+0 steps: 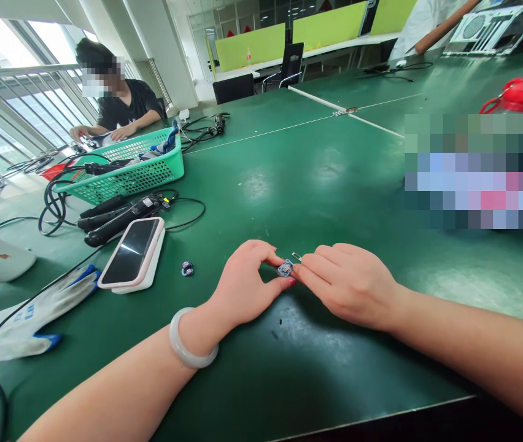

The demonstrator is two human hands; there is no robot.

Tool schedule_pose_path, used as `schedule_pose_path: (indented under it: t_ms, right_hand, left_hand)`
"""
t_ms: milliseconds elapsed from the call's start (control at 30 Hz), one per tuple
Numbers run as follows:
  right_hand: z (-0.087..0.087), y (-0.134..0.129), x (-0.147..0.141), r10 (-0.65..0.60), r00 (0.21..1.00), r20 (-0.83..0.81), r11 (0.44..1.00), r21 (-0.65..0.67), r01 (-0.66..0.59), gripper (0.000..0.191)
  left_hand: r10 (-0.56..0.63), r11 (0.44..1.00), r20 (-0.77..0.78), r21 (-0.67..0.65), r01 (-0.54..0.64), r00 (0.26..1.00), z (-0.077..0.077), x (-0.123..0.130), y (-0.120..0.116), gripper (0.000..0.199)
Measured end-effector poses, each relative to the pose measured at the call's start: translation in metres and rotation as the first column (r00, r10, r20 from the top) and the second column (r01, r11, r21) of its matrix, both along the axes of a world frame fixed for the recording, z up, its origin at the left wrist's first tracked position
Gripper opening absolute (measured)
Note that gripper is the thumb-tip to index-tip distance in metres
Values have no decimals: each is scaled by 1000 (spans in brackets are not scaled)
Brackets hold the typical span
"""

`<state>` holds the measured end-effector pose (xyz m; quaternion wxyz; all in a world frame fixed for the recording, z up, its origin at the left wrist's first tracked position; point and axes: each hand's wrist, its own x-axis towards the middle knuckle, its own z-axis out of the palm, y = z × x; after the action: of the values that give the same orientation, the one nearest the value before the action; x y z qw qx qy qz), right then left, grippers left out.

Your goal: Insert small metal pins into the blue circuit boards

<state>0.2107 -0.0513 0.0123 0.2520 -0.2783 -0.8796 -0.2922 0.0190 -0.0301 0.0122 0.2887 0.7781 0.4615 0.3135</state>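
By the near edge of the table (pixel 335 383), your left hand (pixel 248 281) pinches the patterned piece (pixel 285 268), your right hand (pixel 348 282) a metal strip (pixel 296 256); a steady left pinch should help!

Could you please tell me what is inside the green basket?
Inside the green basket, dark elongated gear and a blue-and-grey item, perhaps a glove, can be seen. The near wall hides most of what lies lower, so I cannot make that out.
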Motion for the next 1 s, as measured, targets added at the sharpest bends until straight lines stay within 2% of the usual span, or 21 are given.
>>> schedule_pose_path:
  t_ms: [67,133,200,267,300,367,433,467,600,800,933,1000]
  right_hand:
    - [0,1,2,36,998,-55,999,1,-36,25]
    - [0,3,5,51,985,-165,997,-46,-59,21]
    - [-2,7,8,-13,949,-316,987,-155,-38,18]
    - [-4,13,11,-167,899,-404,941,-336,24,17]
    - [-6,18,13,-258,882,-394,895,-442,64,16]
    - [-10,26,16,-389,879,-277,752,-646,130,16]
    - [-15,34,17,-416,893,-170,637,-755,153,23]
    - [-17,37,16,-414,899,-143,604,-782,154,25]
    - [-21,41,13,-418,901,-115,542,-827,146,21]
    - [-17,41,13,-414,902,-118,498,-860,116,19]
    - [-14,48,14,-457,883,-104,430,-895,117,18]
    - [-14,51,14,-490,866,-103,415,-901,127,18]
  left_hand:
    - [-18,969,179,-238,62,984,-1,0,3,26]
    - [-7,879,358,-443,177,934,-1,-1,7,29]
    - [38,818,455,-525,234,890,-1,-1,9,30]
    - [92,816,471,-540,205,877,-1,-2,11,30]
    - [110,820,467,-542,185,877,-1,-2,12,31]
    - [125,825,446,-543,156,886,-2,-1,12,31]
    - [115,829,410,-541,140,905,-3,-1,12,31]
    - [105,833,389,-537,133,915,-4,-1,12,30]
    - [63,849,333,-513,125,941,-6,-1,12,28]
    - [19,865,279,-486,124,960,-6,-2,14,27]
    - [6,867,238,-485,114,971,-4,-2,13,27]
    - [-4,866,234,-486,121,972,-4,-2,12,27]
